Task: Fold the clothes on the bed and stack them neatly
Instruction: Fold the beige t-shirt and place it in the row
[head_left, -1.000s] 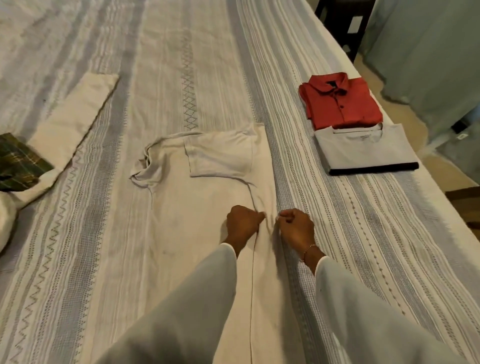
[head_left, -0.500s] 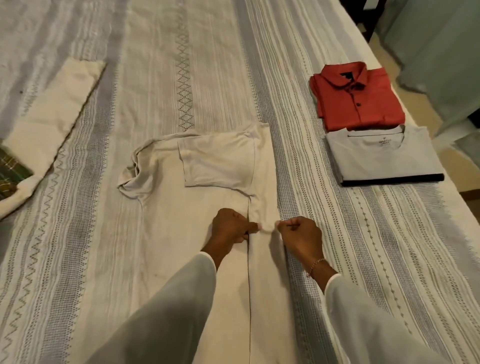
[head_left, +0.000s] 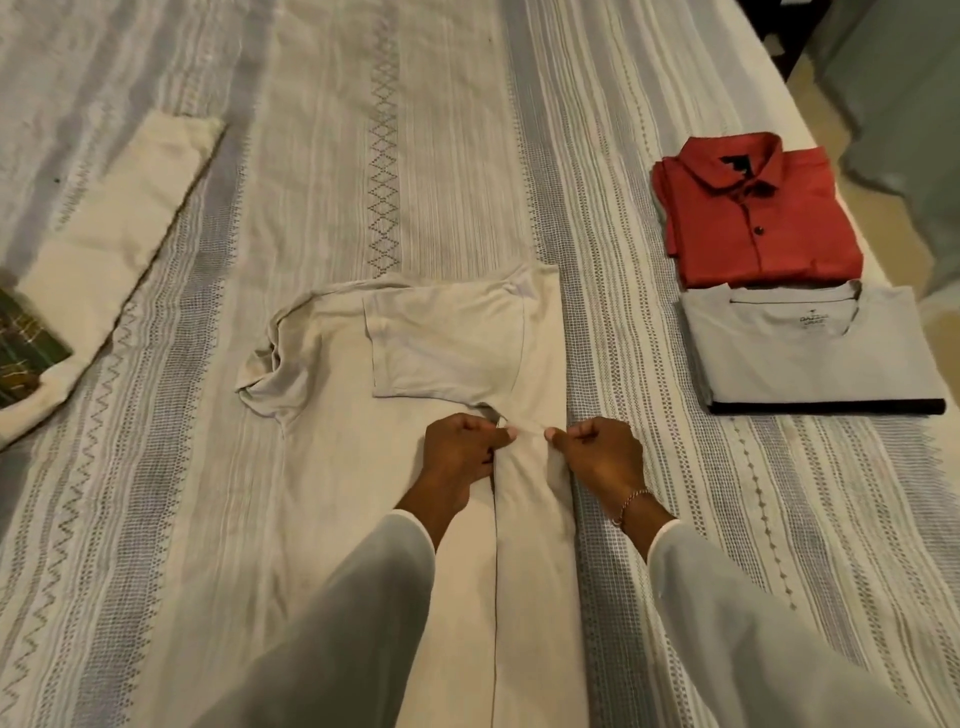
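A beige T-shirt (head_left: 441, 353) lies flat on the striped bed (head_left: 395, 130), its right side folded inward with the sleeve laid across the chest. My left hand (head_left: 460, 449) and my right hand (head_left: 597, 452) sit close together below that sleeve. Each pinches the edge of the folded strip between thumb and fingers. A folded red collared shirt (head_left: 753, 208) lies at the bed's right side. A folded grey T-shirt (head_left: 810, 353) with a dark hem lies just in front of it.
A cream garment (head_left: 119, 213) stretches along the left of the bed, with a green plaid cloth (head_left: 21, 348) on its near end. The bed's right edge runs past the folded shirts, and a grey-green curtain (head_left: 904, 104) hangs beyond it.
Both hands have slid a little up the folded strip toward the sleeve and spread slightly apart. The view has shifted so the folded shirts sit further right.
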